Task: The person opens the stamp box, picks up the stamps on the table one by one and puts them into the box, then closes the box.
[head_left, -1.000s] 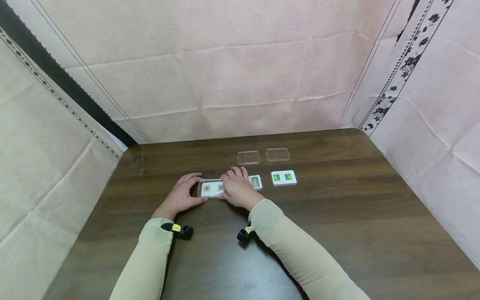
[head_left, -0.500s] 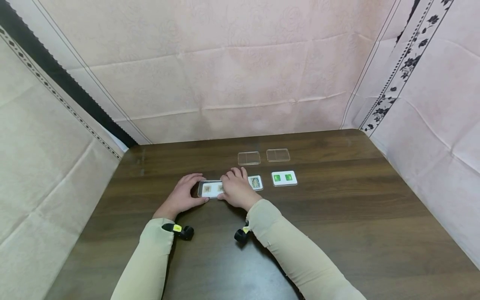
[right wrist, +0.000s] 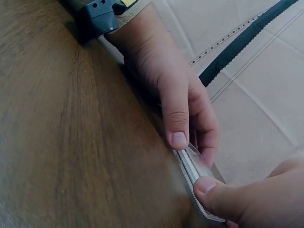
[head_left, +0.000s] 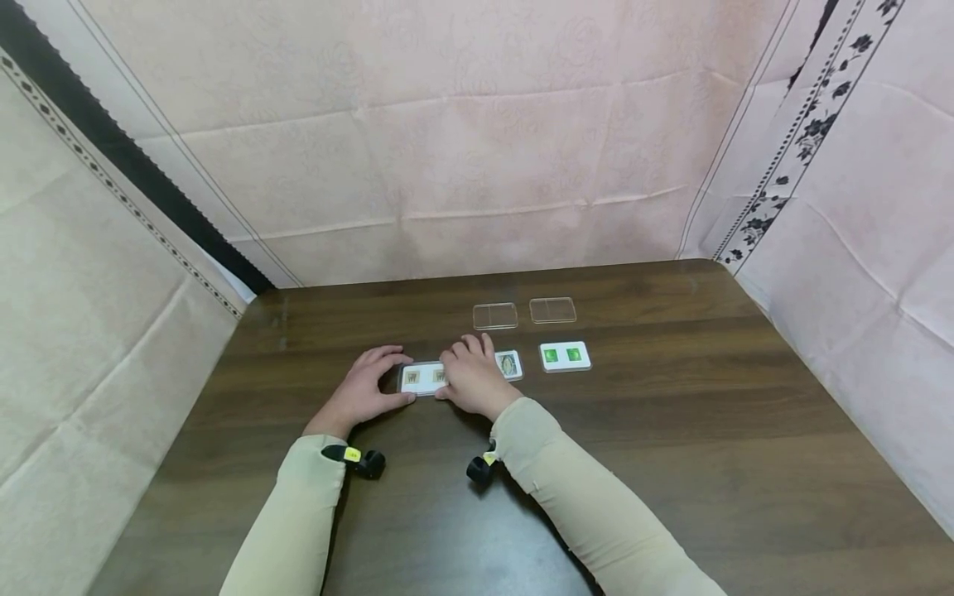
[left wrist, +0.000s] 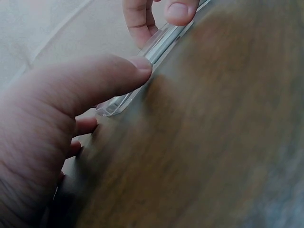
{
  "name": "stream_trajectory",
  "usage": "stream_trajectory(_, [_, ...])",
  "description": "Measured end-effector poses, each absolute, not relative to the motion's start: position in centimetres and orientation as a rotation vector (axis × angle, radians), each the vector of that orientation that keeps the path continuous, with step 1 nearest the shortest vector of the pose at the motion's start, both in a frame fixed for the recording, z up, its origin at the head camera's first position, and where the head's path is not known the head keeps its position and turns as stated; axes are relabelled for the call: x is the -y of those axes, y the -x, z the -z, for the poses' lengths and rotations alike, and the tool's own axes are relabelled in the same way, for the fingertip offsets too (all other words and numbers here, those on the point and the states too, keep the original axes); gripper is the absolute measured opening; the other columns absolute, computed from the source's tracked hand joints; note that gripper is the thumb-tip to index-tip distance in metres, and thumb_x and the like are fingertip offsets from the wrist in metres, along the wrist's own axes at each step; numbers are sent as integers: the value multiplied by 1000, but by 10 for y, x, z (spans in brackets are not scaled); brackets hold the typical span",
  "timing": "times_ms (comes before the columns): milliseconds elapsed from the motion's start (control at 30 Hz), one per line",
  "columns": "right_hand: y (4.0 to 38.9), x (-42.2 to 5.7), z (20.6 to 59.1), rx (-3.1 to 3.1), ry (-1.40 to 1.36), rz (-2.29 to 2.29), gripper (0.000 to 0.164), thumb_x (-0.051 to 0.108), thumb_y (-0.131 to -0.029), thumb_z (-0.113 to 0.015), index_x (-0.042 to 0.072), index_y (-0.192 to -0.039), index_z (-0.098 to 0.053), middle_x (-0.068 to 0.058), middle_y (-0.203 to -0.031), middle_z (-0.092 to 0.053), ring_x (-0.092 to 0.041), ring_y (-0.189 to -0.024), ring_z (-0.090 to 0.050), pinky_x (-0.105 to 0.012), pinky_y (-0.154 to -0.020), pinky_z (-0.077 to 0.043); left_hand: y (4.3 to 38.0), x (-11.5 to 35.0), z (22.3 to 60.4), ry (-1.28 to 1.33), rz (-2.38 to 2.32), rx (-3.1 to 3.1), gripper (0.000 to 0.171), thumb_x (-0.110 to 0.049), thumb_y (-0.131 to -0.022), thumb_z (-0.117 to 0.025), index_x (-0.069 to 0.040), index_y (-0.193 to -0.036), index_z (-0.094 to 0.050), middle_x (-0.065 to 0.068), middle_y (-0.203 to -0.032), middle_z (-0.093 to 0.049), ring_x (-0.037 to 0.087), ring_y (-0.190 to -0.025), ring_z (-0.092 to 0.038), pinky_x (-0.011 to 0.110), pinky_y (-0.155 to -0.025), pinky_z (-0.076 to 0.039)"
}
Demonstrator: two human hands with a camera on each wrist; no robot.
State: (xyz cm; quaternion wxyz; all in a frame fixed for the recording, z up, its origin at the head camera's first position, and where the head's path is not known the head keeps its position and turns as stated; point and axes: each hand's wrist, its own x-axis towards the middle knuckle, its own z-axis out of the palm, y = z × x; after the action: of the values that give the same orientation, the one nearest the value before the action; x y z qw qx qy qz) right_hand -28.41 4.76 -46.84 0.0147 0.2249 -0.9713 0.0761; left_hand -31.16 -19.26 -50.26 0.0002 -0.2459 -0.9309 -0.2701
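Note:
A flat clear plastic case point(head_left: 422, 378), with white cards bearing small square pictures showing in it, lies between the two hands. My left hand point(head_left: 361, 389) grips its left end, thumb on the near edge and fingers on the far one. In the left wrist view the left thumb point(left wrist: 128, 71) presses the side of the clear case point(left wrist: 116, 104). My right hand point(head_left: 474, 374) lies over the case's right part and pinches it; the right thumb point(right wrist: 209, 187) is on its near side in the right wrist view. The right palm and fingers hide the middle.
Right of the right hand, a white card point(head_left: 509, 364) with an oval picture shows partly. Beside it lies a white card pack point(head_left: 564, 356) with two green squares. Farther back are two clear plastic lids point(head_left: 494, 315) on the brown wooden table point(head_left: 641, 430). Patterned cloth point(head_left: 477, 165) hangs behind.
The clear case's left edge has shifted slightly right and lines up more closely with the white card. The left fingertips moved a little right with it; the right hand hardly moved.

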Motion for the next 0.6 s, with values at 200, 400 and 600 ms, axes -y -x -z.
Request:
stream_trajectory(200, [285,-49,463,3037,-682,-264,59,52,-91,-71,13,-133,-63,-8,-133,-60,-31,-132,-41,-57,-119,-15,312,192,500,785,837,2923,60,-46,-84,-80,-22,-136,-62,9,-154,-43,34,-142,-34,61,-112,-31])
stream_trajectory(400, [287,-49,460,3046,-643,-282,60,50,-88,-75,13,-133,-64,-9,-129,-64,-31,-129,-44,-57,-118,-17,313,192,499,793,840,2904,60,-48,-84,-80,-23,-136,-62,10,-153,-44,34,-141,-35,61,-111,-32])
stream_trajectory(600, [287,-48,463,3074,-648,-299,58,49,-89,-75,13,-133,-65,-10,-131,-62,-32,-129,-43,-59,-118,-16,312,192,501,776,806,2928,62,-52,-84,-79,-23,-137,-63,9,-154,-43,34,-142,-34,61,-112,-32])
